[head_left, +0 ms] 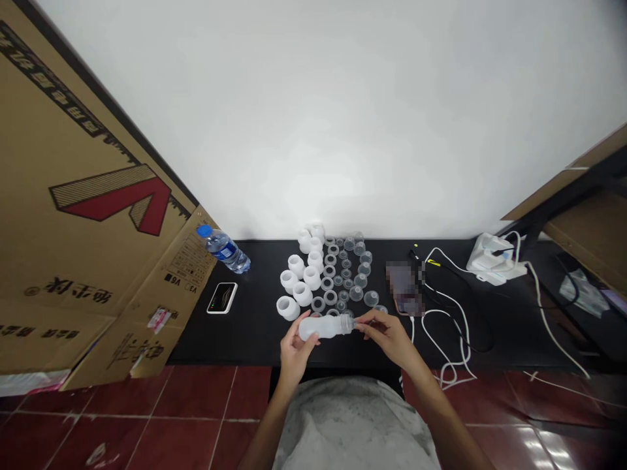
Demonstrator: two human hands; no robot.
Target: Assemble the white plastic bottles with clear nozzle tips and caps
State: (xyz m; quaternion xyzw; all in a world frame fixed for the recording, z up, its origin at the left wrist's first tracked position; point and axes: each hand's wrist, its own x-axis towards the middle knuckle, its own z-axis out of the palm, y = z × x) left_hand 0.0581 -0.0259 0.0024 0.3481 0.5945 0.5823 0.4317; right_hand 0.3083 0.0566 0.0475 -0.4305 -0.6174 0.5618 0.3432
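Note:
A frosted plastic bottle [326,328] lies sideways just above the near table edge, its threaded neck pointing right. My left hand [296,349] cradles its wide end, and my right hand [385,336] pinches the neck with its fingertips. Just beyond the hands stand rows of white plastic collars [301,281], small clear rings [330,281] and clear domed caps [360,267]. The bottle hides part of the nearest ring.
The black table [255,326] holds a blue-capped water bottle [224,249], a small black-and-white device [222,297], a blurred object [404,287], white cables [443,326] and a white power strip [490,261]. Large cardboard sheets [88,215] lean at left, against a white wall [313,117].

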